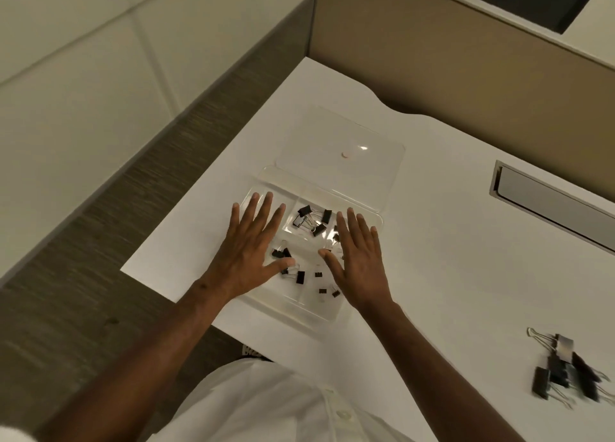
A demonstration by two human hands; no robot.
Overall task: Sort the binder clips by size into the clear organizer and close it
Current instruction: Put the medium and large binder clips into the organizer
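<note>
Head view, one moment recorded. A clear organizer [327, 313] was found lying on a white desk [432, 275], near its left edge, with its lid [339, 135] swung fully back and laid flat on the desk beyond the tray.

Contents as seen: several mid-sized binder clips [311, 218] were held in a far compartment; a few more clips [293, 270] lay in a near left compartment, partly covered by the thumb; very small clips [324, 290] were scattered in a near right compartment. Further clips under the right hand were glimpsed but could not be counted. Whether each compartment held one size only could not be settled, the picture being soft.

Left hand [251, 245]: spread flat, fingers straight, nothing gripped, placed over the left side of the tray. Right hand [357, 255]: likewise spread flat with straight fingers, nothing gripped, placed over the right side. Whether the palms touched the tray or were held just above it could not be told.

Outstanding: a heap of large clips [565, 371] was noted well apart from the organizer, at the right of the desk, not yet put away. The lid was not yet shut. The sorting was judged to be well advanced for the smaller sizes, with the large clips and the closing left to be done.
</note>
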